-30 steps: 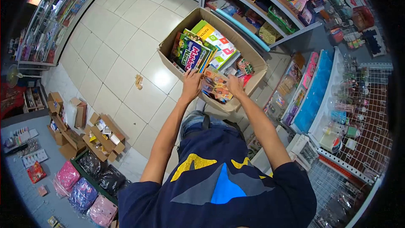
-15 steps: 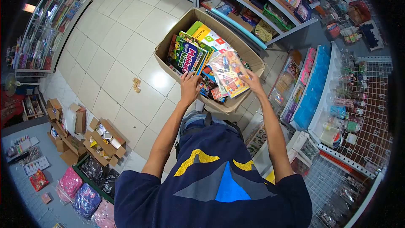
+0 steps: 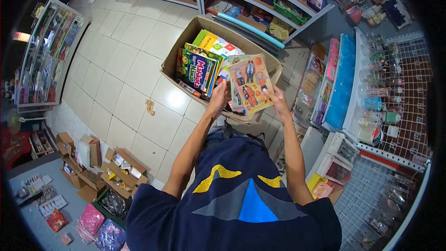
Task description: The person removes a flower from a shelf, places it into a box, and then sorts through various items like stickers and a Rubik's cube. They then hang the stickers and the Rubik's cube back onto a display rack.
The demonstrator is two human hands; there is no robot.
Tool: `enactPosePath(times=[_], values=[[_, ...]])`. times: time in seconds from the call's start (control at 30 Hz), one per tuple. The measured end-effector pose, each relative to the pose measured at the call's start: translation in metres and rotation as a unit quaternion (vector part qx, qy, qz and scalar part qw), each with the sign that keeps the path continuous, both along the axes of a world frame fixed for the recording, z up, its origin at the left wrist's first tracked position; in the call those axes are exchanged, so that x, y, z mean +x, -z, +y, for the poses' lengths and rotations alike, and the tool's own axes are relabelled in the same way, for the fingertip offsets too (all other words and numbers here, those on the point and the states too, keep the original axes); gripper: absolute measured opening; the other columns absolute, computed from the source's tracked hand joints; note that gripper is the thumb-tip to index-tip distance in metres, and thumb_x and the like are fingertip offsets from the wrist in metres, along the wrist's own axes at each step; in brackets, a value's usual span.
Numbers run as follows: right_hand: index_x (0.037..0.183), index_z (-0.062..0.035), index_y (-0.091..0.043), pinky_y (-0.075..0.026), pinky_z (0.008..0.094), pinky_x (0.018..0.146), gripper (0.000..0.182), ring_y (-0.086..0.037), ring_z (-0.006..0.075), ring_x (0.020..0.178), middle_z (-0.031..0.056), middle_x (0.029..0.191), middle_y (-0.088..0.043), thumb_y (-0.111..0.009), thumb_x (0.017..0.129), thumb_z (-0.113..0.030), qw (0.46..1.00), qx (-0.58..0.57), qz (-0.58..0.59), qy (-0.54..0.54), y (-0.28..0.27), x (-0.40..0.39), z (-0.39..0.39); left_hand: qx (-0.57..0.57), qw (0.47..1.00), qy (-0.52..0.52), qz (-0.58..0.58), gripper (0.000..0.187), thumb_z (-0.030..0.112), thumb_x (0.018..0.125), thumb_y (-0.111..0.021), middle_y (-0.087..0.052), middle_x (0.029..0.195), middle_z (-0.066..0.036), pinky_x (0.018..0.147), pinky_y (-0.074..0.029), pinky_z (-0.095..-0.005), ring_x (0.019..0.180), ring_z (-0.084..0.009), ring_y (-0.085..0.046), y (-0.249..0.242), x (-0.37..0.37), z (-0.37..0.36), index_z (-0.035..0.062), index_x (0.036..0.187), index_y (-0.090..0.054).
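Observation:
Over a large cardboard box [image 3: 168, 61], I hold a thin stack of picture sheets printed with cartoon dolls and clothes [image 3: 251, 82]. My right hand [image 3: 278, 103] grips the right edge, thumb on top. At the left edge, my left hand [image 3: 220, 97] is closed, its fingertips partly hidden against the stack. Inside the box, a "Mahkota Nabi"-style book with purple and white lettering [image 3: 197, 72] lies to the left on other books. Behind it lies a yellow and white book marked "MATEM" [image 3: 209, 42]. The sheets cover the box's right part.
Metal shelves [image 3: 260, 2] with goods and long blue and dark rolls [image 3: 251, 30] stand behind the box. Blue plastic bins [image 3: 341, 83] and a wire rack [image 3: 404, 88] line the right. Small open cartons [image 3: 123, 169] sit at lower left. A brown scrap [image 3: 150, 107] lies on the tiled floor.
The doll sheets have been raised toward me and turned more upright and face-up. My left hand has moved from the box's books to the sheets' left edge. The view has shifted slightly.

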State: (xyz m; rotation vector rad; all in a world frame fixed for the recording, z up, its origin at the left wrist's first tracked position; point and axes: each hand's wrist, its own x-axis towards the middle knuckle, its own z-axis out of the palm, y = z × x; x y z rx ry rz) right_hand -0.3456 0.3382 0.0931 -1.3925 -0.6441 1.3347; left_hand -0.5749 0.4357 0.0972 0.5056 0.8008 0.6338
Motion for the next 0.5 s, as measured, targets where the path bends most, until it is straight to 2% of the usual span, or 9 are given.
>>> enactPosePath(times=[0.03, 0.13, 0.3, 0.4, 0.43, 0.5], values=[[0.124, -0.001, -0.055, -0.046, 0.0237, 0.084, 0.041, -0.059, 0.0084, 0.096, 0.0029, 0.108, -0.064, -0.065, 0.089, -0.019, 1.0, 0.007, 0.003, 0.005, 0.0, 0.001, -0.003, 0.006, 0.999, 0.003, -0.049, 0.043, 0.022, 0.098, -0.052, -0.061, 0.118, -0.006, 0.085, -0.051, -0.0336, 0.105, -0.013, -0.058, -0.004, 0.004, -0.001, 0.0026, 0.135, -0.043], [0.12, -0.0022, -0.057, -0.047, 0.0244, 0.082, 0.034, -0.061, 0.008, 0.092, 0.0022, 0.106, -0.065, -0.063, 0.09, -0.018, 0.999, 0.021, -0.001, 0.037, -0.005, 0.005, -0.015, 0.105, 0.992, 0.066, -0.008, 0.045, 0.019, 0.096, -0.055, -0.062, 0.116, -0.007, 0.084, -0.053, -0.0328, 0.105, -0.014, -0.06, 0.001, 0.016, -0.007, 0.0026, 0.136, -0.041], [0.119, -0.005, -0.057, -0.048, 0.0261, 0.083, 0.033, -0.06, 0.0099, 0.098, 0.0011, 0.104, -0.064, -0.063, 0.09, -0.019, 0.987, 0.048, -0.011, 0.156, -0.011, 0.013, -0.041, 0.103, 0.992, 0.072, -0.02, 0.044, 0.014, 0.096, -0.054, -0.065, 0.108, -0.007, 0.078, -0.056, -0.0305, 0.095, -0.0127, -0.063, 0.001, 0.018, -0.005, 0.0028, 0.136, -0.04], [0.126, -0.0028, -0.053, -0.043, 0.0277, 0.091, 0.041, -0.057, 0.0127, 0.105, 0.0046, 0.111, -0.063, -0.063, 0.09, -0.021, 0.967, 0.036, 0.041, 0.25, -0.023, 0.015, -0.063, 0.096, 0.995, 0.028, -0.006, 0.038, 0.014, 0.095, -0.058, -0.046, 0.071, 0.007, 0.049, -0.031, -0.0184, 0.06, -0.001, -0.039, -0.017, 0.025, -0.013, 0.0046, 0.129, -0.045], [0.127, -0.004, -0.052, -0.044, 0.0271, 0.089, 0.042, -0.056, 0.0125, 0.107, 0.006, 0.115, -0.061, -0.063, 0.09, -0.021, 0.956, 0.05, 0.056, 0.284, -0.021, 0.016, -0.068, 0.114, 0.992, 0.047, 0.007, 0.037, 0.014, 0.095, -0.057, -0.045, 0.071, 0.007, 0.049, -0.031, -0.0188, 0.06, -0.0011, -0.039, -0.014, 0.025, -0.011, 0.0044, 0.128, -0.045], [0.125, -0.0044, -0.053, -0.044, 0.0271, 0.088, 0.04, -0.057, 0.0126, 0.106, 0.0056, 0.113, -0.062, -0.064, 0.09, -0.022, 0.96, 0.069, 0.028, 0.27, -0.03, 0.015, -0.08, 0.121, 0.991, 0.062, 0.004, 0.036, 0.014, 0.095, -0.056, -0.045, 0.072, 0.007, 0.049, -0.031, -0.0193, 0.06, -0.0011, -0.039, -0.015, 0.03, -0.015, 0.0043, 0.129, -0.045]])
